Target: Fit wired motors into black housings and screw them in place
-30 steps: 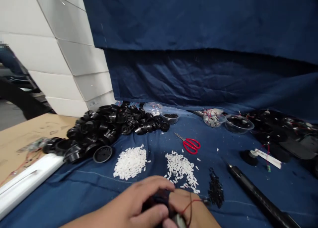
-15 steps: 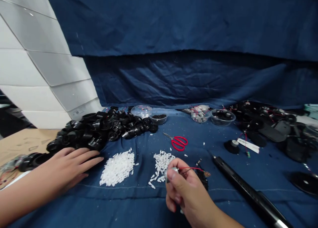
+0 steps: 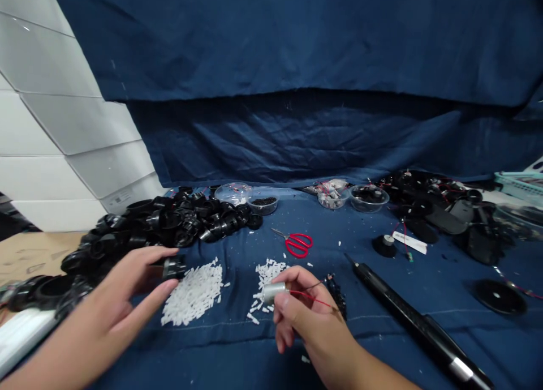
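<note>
My left hand (image 3: 114, 299) pinches a black plastic housing (image 3: 173, 268) between thumb and fingertips, just above the edge of a heap of similar black housings (image 3: 169, 223). My right hand (image 3: 309, 316) grips a small silver motor (image 3: 274, 292) with thin red wires (image 3: 316, 299) trailing from it. Beneath that motor lies a scattered pile of short white plastic pieces (image 3: 267, 279). A denser white pile (image 3: 193, 295) sits between my hands. Small black parts (image 3: 335, 294) lie just beyond my right fingers.
Red-handled scissors (image 3: 298, 244) lie on the blue cloth (image 3: 237, 350). A black tube (image 3: 407, 322) runs along the right. Transparent bowls (image 3: 368, 198) and black parts (image 3: 424, 209) line the back. Cardboard (image 3: 34, 260) lies left, below white panels (image 3: 63, 152).
My left hand has gone from resting flat beside the black heap to holding a black housing. My right hand keeps the motor, and the view has shifted slightly left.
</note>
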Demonstrator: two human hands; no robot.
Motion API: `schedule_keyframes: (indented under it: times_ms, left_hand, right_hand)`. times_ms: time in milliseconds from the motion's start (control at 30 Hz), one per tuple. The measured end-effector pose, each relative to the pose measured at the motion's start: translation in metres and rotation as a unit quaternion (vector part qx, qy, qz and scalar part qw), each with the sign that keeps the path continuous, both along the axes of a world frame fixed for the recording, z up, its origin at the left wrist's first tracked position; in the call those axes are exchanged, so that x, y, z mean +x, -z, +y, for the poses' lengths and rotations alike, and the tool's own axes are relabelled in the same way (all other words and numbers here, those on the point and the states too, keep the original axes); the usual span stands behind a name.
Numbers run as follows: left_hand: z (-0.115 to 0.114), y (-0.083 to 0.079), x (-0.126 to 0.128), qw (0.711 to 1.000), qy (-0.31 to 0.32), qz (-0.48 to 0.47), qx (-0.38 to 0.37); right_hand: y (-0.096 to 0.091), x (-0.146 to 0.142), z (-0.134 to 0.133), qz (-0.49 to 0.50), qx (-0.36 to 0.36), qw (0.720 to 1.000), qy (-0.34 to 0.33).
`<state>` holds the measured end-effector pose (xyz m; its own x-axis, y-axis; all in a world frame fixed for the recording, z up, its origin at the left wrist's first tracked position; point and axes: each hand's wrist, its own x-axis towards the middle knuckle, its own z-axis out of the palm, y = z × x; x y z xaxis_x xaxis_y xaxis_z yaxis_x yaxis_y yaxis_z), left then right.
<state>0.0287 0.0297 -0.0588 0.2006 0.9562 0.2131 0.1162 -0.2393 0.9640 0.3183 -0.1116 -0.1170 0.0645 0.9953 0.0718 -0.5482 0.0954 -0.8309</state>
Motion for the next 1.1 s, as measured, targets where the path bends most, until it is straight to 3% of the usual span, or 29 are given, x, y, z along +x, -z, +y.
schedule_keyframes:
  times_ms: [33,100,167,300,433,600,800,933,1100]
  left_hand:
    - [-0.012,-0.001,0.019,1.000,0.017,-0.003,-0.014]
    - [-0.035,0.000,0.059,0.985,0.063,-0.150,-0.060]
    - [-0.054,0.007,0.097,0.972,0.095,-0.197,-0.081]
    - [-0.078,0.030,0.136,0.946,0.137,-0.247,-0.161]
    - [-0.088,0.052,0.135,0.940,0.156,-0.257,-0.162]
    - [-0.088,0.063,0.130,0.942,0.143,-0.249,-0.176]
    - [-0.091,0.068,0.127,0.951,0.138,-0.246,-0.129]
    - [-0.095,0.064,0.126,0.958,0.124,-0.240,-0.095]
    - [-0.099,0.062,0.128,0.961,0.107,-0.231,-0.108]
  right_hand:
    - [0.000,0.000,0.000,-0.015,0.002,1.000,0.006]
    - [-0.001,0.001,-0.001,-0.043,0.003,0.999,0.026]
    - [-0.003,0.002,-0.002,-0.072,0.006,0.996,0.054]
    - [-0.006,0.001,-0.005,-0.140,0.047,0.983,0.105]
    - [-0.003,-0.005,-0.008,-0.130,0.045,0.987,0.084]
    - [0.003,-0.012,-0.009,-0.134,0.001,0.988,0.079]
    - [0.000,-0.013,-0.008,-0.145,-0.035,0.986,0.077]
    - [0.002,-0.014,-0.009,-0.164,-0.018,0.984,0.072]
    - [0.006,-0.016,-0.013,-0.167,0.003,0.985,0.047]
